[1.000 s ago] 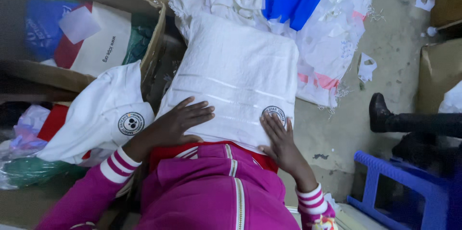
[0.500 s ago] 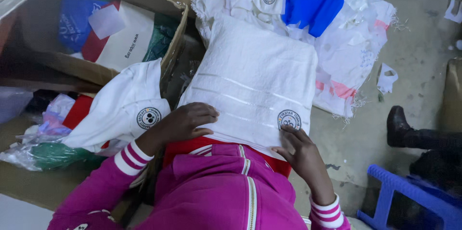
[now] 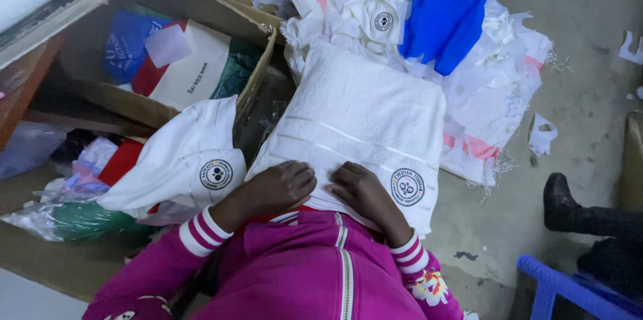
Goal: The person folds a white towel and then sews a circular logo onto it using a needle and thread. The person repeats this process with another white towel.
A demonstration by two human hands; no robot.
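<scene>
A grey concrete floor (image 3: 589, 92) fills the right of the head view, strewn with small scraps of white cloth. On it, ahead of the person, lies a heap of white garments (image 3: 495, 92) with pink patches, and one bright blue cloth (image 3: 445, 15) rests on top of that heap.

In the middle of the view a folded white towel (image 3: 362, 119) lies across the person's lap. Its long axis runs away from the body, tilted slightly to the right, with the far end touching the heap and the near end against the magenta zip jacket (image 3: 315, 273). One round dark emblem (image 3: 407, 187) shows at the towel's near right corner, and two faint woven bands cross it.

Both hands rest on the near edge of the towel, close together. The left hand (image 3: 278, 187) lies palm down with the fingers curled loosely, pressing on the cloth; whether it pinches the edge cannot be told. The right hand (image 3: 362, 193) also lies palm down, fingers bent, on the cloth just beside the emblem, gripping nothing that shows.

To the left, a second folded white garment (image 3: 184, 159) with one round emblem leans against an open cardboard box (image 3: 258, 75). Inside the box lie a blue bag (image 3: 127, 42) and a white and red package (image 3: 187, 72). At the right edge one black shoe (image 3: 559, 203) of another person stands on the floor, and one blue plastic stool (image 3: 556, 286) shows in the lower right corner.
</scene>
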